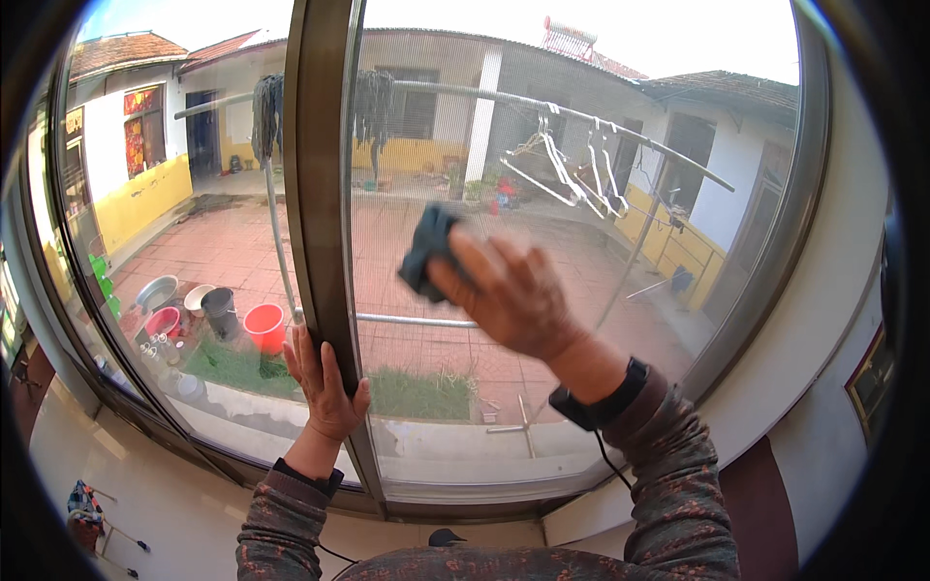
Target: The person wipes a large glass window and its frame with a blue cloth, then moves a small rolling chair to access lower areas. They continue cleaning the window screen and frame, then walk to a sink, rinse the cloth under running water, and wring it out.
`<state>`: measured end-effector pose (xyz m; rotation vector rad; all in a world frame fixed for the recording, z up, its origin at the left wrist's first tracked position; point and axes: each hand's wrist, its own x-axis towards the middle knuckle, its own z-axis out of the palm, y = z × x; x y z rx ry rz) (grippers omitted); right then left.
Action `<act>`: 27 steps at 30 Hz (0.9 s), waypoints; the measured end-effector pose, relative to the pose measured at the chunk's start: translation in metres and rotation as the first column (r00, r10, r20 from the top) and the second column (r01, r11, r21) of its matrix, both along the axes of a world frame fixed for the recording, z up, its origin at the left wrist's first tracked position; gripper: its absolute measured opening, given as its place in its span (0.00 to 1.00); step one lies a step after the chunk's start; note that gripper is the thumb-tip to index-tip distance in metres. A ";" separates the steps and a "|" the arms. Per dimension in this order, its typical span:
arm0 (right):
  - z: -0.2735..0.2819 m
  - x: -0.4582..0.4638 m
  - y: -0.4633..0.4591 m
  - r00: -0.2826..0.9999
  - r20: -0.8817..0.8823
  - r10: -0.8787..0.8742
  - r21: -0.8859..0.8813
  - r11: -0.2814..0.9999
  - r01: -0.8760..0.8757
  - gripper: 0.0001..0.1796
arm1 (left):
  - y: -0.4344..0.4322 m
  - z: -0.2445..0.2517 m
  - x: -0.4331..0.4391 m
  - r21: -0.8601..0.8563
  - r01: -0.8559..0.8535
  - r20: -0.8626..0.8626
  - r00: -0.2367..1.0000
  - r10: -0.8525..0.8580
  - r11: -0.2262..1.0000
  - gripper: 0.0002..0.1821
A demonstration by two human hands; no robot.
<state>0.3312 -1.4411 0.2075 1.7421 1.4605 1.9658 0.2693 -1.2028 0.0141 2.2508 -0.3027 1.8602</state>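
Note:
A dark, bunched cloth is in my right hand, which is blurred, at the middle of the right window pane. The fingers and thumb press around the cloth's right side. Lower and to the left, my left hand rests with its fingers spread and pointing up against the dark metal window frame, at the upright between two panes. It holds nothing. Both wrists wear black bands with cables.
Beyond the glass lie a tiled courtyard, a metal drying pole with white hangers, mop heads, a red bucket, a dark bucket and basins. Indoors, a chair-like item with a checked cloth stands lower left.

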 end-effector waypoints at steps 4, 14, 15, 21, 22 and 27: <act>0.172 0.024 -0.007 0.979 0.204 -0.007 0.553 0.826 -0.109 0.31 | -0.001 -0.001 0.002 -0.008 0.002 -0.011 1.000 -0.002 1.000 0.39; -0.130 -0.001 0.023 0.950 -0.279 0.144 -0.036 0.986 -0.160 0.19 | -0.001 0.001 0.002 0.008 -0.012 0.001 1.000 0.012 1.000 0.38; -0.164 -0.010 0.013 0.944 -0.260 0.205 -0.076 0.970 -0.232 0.17 | -0.001 0.001 0.002 0.000 -0.018 -0.012 1.000 0.018 1.000 0.38; -0.160 0.007 -0.057 0.973 -0.189 0.132 -0.350 0.917 -0.192 0.16 | -0.005 0.004 0.001 0.016 -0.027 0.007 1.000 0.027 0.999 0.38; -0.124 0.019 -0.073 0.989 -0.132 0.061 -0.353 0.930 -0.104 0.15 | -0.005 0.004 0.000 0.021 -0.036 0.005 0.999 0.036 0.999 0.38; 0.140 0.047 -0.168 0.889 0.308 -0.340 0.370 0.903 0.217 0.30 | -0.007 0.002 0.001 0.007 -0.061 -0.007 0.998 0.061 0.998 0.38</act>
